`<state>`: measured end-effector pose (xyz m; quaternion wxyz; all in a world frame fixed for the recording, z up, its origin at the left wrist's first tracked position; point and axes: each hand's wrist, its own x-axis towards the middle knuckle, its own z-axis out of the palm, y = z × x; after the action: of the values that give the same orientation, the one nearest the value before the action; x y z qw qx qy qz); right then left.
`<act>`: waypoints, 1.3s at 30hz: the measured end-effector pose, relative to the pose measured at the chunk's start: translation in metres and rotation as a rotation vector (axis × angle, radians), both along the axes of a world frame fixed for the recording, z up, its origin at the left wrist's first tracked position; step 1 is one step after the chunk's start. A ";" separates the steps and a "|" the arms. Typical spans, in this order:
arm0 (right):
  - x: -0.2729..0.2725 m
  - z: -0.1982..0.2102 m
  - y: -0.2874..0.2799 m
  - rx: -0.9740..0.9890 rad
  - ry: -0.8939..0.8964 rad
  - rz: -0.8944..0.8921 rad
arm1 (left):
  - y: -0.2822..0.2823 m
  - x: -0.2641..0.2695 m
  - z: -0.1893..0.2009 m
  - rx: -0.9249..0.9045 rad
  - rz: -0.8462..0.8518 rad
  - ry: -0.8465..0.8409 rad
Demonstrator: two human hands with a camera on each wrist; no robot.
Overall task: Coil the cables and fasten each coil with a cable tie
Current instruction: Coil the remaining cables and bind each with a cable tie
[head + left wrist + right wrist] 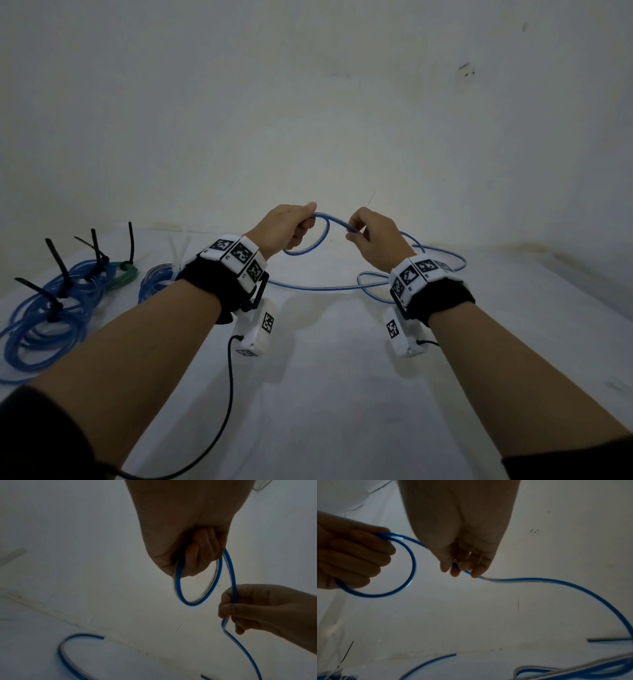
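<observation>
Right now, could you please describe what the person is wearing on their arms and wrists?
Each wrist carries a black strap ringed by white blocks with black square markers: left wrist band, right wrist band. A white camera box hangs beneath each, trailing a black cord. Dark sleeves cover the upper forearms.

No words, brands or numbers could be read anywhere. The only signs were black-and-white square coded markers: several sat on the white left wristband [236,255] at mid-left of the head view, several more on the white right wristband [416,270] at mid-right. One marker each stood on the left camera box [257,327] and the right camera box [399,330] hanging below the wrists. Tiny marks beside the wristband markers were too small to make out. Both wrist views showed no signs.
</observation>
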<state>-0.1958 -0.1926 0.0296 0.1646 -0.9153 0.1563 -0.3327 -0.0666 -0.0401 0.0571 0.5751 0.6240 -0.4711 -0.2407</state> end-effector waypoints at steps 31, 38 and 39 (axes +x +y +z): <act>0.014 -0.012 0.013 0.162 -0.064 -0.188 | -0.003 -0.001 0.008 -0.334 -0.076 0.320; 0.025 -0.020 0.006 0.515 -0.113 -0.316 | -0.007 -0.013 0.008 -0.278 -0.052 0.251; 0.025 -0.022 0.004 0.497 -0.119 -0.331 | -0.006 -0.014 0.008 -0.275 -0.056 0.256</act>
<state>-0.1713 -0.1883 0.0072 0.3358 -0.7880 0.3698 -0.3598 -0.0804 -0.0463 0.0651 0.7033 0.4904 -0.4398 -0.2671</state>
